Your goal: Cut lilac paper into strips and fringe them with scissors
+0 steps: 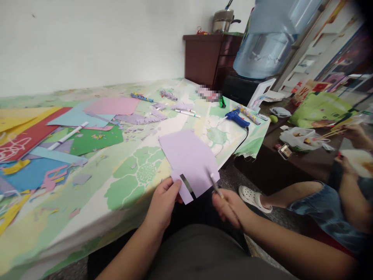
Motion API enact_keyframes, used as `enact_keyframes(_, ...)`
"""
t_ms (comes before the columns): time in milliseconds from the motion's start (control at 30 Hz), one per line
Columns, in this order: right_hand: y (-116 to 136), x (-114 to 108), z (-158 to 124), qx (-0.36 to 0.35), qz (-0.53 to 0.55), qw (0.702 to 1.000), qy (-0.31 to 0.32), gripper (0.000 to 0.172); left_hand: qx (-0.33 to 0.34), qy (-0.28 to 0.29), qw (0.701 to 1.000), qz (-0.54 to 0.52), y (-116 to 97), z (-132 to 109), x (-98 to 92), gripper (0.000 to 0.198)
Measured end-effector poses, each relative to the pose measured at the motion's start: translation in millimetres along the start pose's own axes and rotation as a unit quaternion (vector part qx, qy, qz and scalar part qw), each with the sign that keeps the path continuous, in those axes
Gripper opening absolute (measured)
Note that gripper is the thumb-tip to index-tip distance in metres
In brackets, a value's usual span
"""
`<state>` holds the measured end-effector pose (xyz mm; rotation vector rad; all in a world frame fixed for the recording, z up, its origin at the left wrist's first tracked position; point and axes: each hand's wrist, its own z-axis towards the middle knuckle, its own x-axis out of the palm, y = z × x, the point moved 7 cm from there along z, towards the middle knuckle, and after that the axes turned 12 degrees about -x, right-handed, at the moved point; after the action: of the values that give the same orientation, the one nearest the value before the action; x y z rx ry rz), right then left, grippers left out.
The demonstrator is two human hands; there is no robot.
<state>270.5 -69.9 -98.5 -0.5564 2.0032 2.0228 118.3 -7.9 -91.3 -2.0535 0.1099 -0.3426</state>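
Observation:
My left hand pinches the lower left edge of a lilac paper sheet, held up over the front edge of the table. My right hand is closed on a pair of scissors. One blade shows through a slit at the sheet's bottom edge, the other crosses its lower right corner. Both hands hover above my lap, just off the table.
A floral cloth covers the table, which holds coloured paper sheets, paper scraps, marker pens and a blue glue gun. A seated person at right holds a bowl. A water jug and dark cabinet stand behind.

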Motion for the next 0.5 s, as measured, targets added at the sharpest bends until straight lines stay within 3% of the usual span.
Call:
enact_keyframes(100,3,-49,9,-0.004,-0.111,0.981,-0.156,0.036,-0.020,-0.019,0.999,-0.020,6,-4,-4.7,0.018)
enact_keyframes(200,-6,-75,25,0.037,-0.153,0.962,-0.221,0.035,-0.035,-0.027,0.999,-0.029,13,-5,-5.8,0.017)
enact_keyframes(367,-21,-58,44,0.014,0.012,0.971,-0.237,0.034,-0.008,-0.009,0.998,-0.056,11,-8,-4.9,0.020)
enact_keyframes(500,0,-58,46,-0.042,0.067,0.967,-0.243,0.029,0.021,0.006,0.999,-0.025,-2,-15,-6.5,0.015)
